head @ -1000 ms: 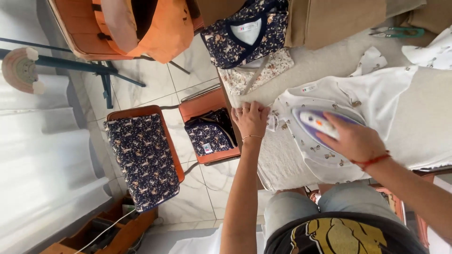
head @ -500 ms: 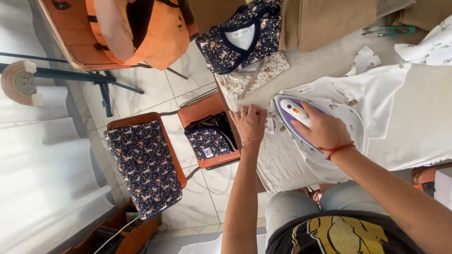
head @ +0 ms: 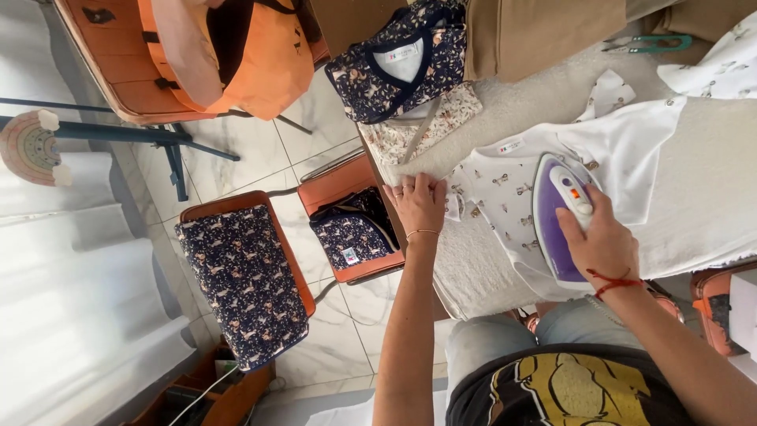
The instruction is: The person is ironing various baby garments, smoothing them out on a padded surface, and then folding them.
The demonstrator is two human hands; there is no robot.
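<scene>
A small white garment with tiny printed figures (head: 505, 185) lies spread on the towel-covered ironing surface (head: 544, 102). My right hand (head: 603, 241) grips the handle of a purple and white iron (head: 556, 217), which rests flat on the garment's lower part. My left hand (head: 418, 201) lies flat with fingers spread on the garment's left edge, holding the cloth down at the surface's corner. A bracelet circles the left wrist and a red thread the right.
A folded dark floral garment (head: 402, 67) tops a pale printed one at the surface's far left. Green scissors (head: 650, 43) lie at the back. Orange chairs hold dark floral fabric (head: 240, 280) and a folded piece (head: 351, 233). An orange bag (head: 229, 51) hangs beyond.
The iron in my right hand has slid left and then back toward me over the garment. My left hand has stayed pressed on the cloth's edge.
</scene>
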